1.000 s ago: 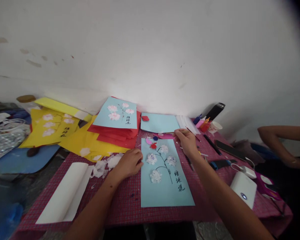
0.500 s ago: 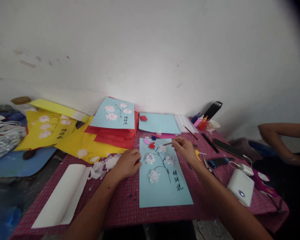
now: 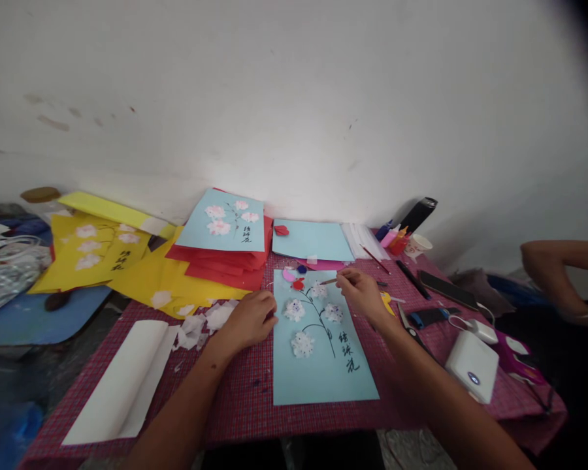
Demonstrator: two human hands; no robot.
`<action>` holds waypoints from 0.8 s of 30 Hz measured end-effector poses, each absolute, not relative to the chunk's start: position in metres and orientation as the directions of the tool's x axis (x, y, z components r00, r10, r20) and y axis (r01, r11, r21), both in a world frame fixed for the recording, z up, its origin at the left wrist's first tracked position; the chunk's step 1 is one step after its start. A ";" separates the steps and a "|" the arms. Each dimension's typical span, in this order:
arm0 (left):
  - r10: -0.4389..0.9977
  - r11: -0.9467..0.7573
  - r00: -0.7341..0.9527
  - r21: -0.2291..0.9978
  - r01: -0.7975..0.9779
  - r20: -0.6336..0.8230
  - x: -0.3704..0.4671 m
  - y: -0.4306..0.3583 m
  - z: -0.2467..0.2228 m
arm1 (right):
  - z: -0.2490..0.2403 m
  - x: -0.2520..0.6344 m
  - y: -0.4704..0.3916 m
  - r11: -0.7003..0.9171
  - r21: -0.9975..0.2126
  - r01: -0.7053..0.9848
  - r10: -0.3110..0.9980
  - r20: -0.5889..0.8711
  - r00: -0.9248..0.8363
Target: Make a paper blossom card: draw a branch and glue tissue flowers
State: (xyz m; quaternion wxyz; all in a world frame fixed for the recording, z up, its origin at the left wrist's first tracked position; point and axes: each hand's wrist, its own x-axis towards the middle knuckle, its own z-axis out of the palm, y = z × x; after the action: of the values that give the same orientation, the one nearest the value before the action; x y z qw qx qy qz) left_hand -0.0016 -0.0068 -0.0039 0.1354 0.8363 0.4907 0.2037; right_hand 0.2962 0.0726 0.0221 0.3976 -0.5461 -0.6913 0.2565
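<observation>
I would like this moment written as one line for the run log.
right hand: holding brush, tip at topmost white flower, contact unclear | left hand: at left edge of front blue sheet

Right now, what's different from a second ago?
The right hand came nearer, bringing its thin tool from beyond the far edge of the blue card to the top white flower. Another person's arm shifted right. The left hand and the blue card stayed put.

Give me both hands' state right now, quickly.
Left hand: loosely curled, partly open, by the blue sheet's left edge; nothing visibly held.
Right hand: closed on a thin brush-like tool, pointing at the top flower.
</observation>
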 end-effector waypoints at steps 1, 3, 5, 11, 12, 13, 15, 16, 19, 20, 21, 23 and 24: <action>0.876 -0.481 0.435 0.426 0.766 0.208 -0.001 -0.007 -0.004 | 0.023 0.297 0.072 0.275 -0.784 0.557 0.958 0.273 -0.089; 0.876 -0.481 0.434 0.424 0.767 0.209 -0.001 -0.007 -0.004 | 0.025 0.298 0.071 0.273 -0.779 0.565 0.959 0.269 -0.092; 0.876 -0.482 0.436 0.422 0.768 0.208 -0.001 -0.007 -0.004 | 0.025 0.297 0.070 0.262 -0.779 0.569 0.962 0.259 -0.088; 0.873 -0.487 0.441 0.423 0.764 0.210 -0.001 -0.007 -0.002 | 0.023 0.295 0.071 0.250 -0.800 0.545 0.967 0.238 -0.094; 0.873 -0.487 0.439 0.424 0.764 0.211 -0.001 -0.007 -0.003 | 0.024 0.295 0.071 0.254 -0.796 0.549 0.965 0.242 -0.096; 0.874 -0.485 0.438 0.426 0.764 0.211 -0.001 -0.007 -0.003 | 0.024 0.295 0.072 0.259 -0.790 0.555 0.964 0.248 -0.097; 0.876 -0.481 0.435 0.429 0.764 0.207 -0.001 -0.007 -0.003 | 0.025 0.295 0.071 0.267 -0.777 0.570 0.961 0.258 -0.099; 0.877 -0.480 0.435 0.430 0.764 0.205 -0.001 -0.006 -0.003 | 0.025 0.296 0.071 0.268 -0.772 0.576 0.961 0.258 -0.102; 0.876 -0.481 0.438 0.431 0.764 0.201 -0.001 -0.006 -0.003 | 0.025 0.296 0.070 0.260 -0.776 0.575 0.964 0.245 -0.106; 0.876 -0.481 0.438 0.431 0.763 0.202 -0.001 -0.006 -0.003 | 0.024 0.295 0.070 0.258 -0.780 0.570 0.965 0.241 -0.108; 0.876 -0.482 0.439 0.431 0.763 0.202 -0.002 -0.006 -0.003 | 0.024 0.295 0.070 0.256 -0.784 0.566 0.965 0.239 -0.105; 0.876 -0.480 0.437 0.432 0.763 0.202 -0.002 -0.007 -0.002 | 0.023 0.295 0.070 0.258 -0.789 0.558 0.964 0.248 -0.094; 0.877 -0.479 0.436 0.432 0.764 0.201 -0.002 -0.007 -0.002 | 0.023 0.295 0.070 0.260 -0.790 0.555 0.963 0.254 -0.090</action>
State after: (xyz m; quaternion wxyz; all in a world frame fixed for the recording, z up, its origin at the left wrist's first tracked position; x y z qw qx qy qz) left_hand -0.0017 -0.0070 -0.0021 0.1398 0.8357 0.4910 0.2025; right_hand 0.2954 0.0703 0.0233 0.3915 -0.5493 -0.6906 0.2608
